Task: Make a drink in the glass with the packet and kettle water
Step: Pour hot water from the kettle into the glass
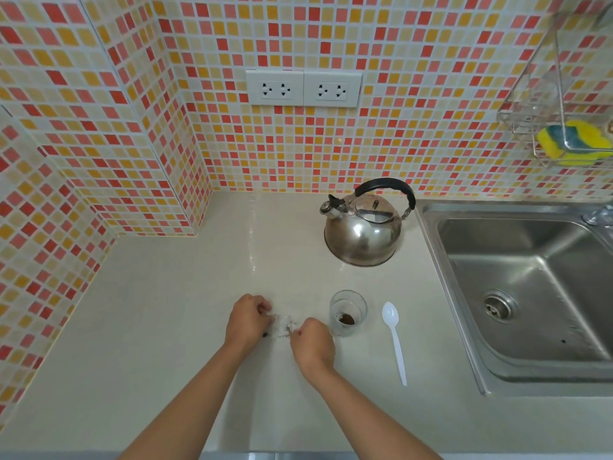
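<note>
Steel sink (517, 293) filled the right; the kettle (363, 232) sat far on the counter (166, 327). Near, the left hand (247, 322) and right hand (311, 343) each pinched an end of the packet (282, 325), left of the glass (347, 312) holding brown powder, the white spoon (394, 340) beside it.

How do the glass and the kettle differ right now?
The glass is clear and small; the kettle is shiny metal and much bigger. The glass is open-topped with brown powder at the bottom; the kettle is lidded, contents hidden. The glass sits near the right hand; the kettle stands further back by the sink. Both stand upright on the counter, untouched.
</note>
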Demonstrator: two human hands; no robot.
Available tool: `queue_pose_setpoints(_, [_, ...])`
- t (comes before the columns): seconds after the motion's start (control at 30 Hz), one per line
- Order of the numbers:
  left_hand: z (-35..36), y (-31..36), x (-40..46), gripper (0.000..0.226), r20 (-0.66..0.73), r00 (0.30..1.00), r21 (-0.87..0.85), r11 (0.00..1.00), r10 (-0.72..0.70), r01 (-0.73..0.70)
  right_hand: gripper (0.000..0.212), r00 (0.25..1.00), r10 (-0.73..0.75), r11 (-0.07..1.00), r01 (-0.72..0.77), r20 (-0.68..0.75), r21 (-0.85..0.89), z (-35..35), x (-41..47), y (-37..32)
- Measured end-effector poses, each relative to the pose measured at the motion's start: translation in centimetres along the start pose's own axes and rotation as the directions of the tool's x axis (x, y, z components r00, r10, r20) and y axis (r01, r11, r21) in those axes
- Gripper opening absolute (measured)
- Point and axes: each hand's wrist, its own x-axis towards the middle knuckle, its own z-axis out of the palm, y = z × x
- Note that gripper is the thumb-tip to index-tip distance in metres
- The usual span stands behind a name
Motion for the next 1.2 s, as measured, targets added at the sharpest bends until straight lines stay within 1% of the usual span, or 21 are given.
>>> queue_pose_setpoints(0.23, [0.2, -0.3, -0.8, 0.022, -0.008, 0.999, -0.036, 0.999, 0.031, -0.031, 0.017, 0.999, -0.042, 0.999, 0.042, 0.001, 0.034, -0.1, -0.2, 0.2])
queue_pose_setpoints(0.37, [0.4, -0.4, -1.3, 0.024, -0.009, 1.0, -0.066, 0.998, 0.017, -0.017, 0.003, 0.997, -0.071, 0.996, 0.071, 0.007, 0.051, -0.4, -0.7, 0.2])
queue_pose_setpoints(0.47, [0.5, -0.4, -2.0, 0.028, -0.046, 0.999, -0.072, 0.997, 0.019, -0.023, 0.007, 0.993, -0.122, 0.992, 0.122, -0.002, 0.023, -0.7, -1.5, 0.8])
queue_pose_setpoints(0.53, [0.4, -0.3, -2.7, 0.03, -0.095, 0.995, -0.075, 0.996, 0.041, -0.048, 0.019, 0.987, -0.162, 0.987, 0.162, -0.013, -0.011, -1.2, -2.5, 1.5])
queue_pose_setpoints(0.6, [0.2, -0.1, -3.0, 0.033, -0.114, 0.99, -0.122, 0.988, 0.083, -0.097, 0.026, 0.978, -0.206, 0.978, 0.205, -0.028, -0.032, -2.2, -3.9, 2.5])
queue_pose_setpoints(0.67, [-0.3, 0.6, -3.0, 0.034, -0.121, 0.985, -0.163, 0.976, 0.127, -0.145, 0.029, 0.964, -0.255, 0.967, 0.252, -0.078, -0.047, -3.8, -5.5, 3.7])
queue_pose_setpoints(0.77, [-1.3, 2.3, -2.4, 0.034, -0.143, 0.972, -0.187, 0.96, 0.185, -0.21, 0.029, 0.928, -0.298, 0.954, 0.296, -0.224, -0.045, -7.7, -7.3, 5.7])
queue_pose_setpoints(0.9, [-2.8, 6.0, -1.0, 0.036, -0.165, 0.95, -0.19, 0.937, 0.266, -0.295, 0.031, 0.886, -0.259, 0.96, 0.281, -0.384, 0.003, -13.3, -6.7, 7.5])
queue_pose_setpoints(1.07, [-4.2, 11.3, 1.0, 0.04, -0.148, 0.921, -0.137, 0.914, 0.361, -0.381, 0.041, 0.848, -0.225, 0.956, 0.288, -0.48, 0.06, -19.2, -3.4, 7.7])
queue_pose_setpoints(1.2, [-4.5, 15.3, 3.2, 0.044, -0.095, 0.908, -0.057, 0.909, 0.408, -0.414, 0.05, 0.837, -0.245, 0.944, 0.322, -0.49, 0.077, -23.0, 0.1, 6.1])
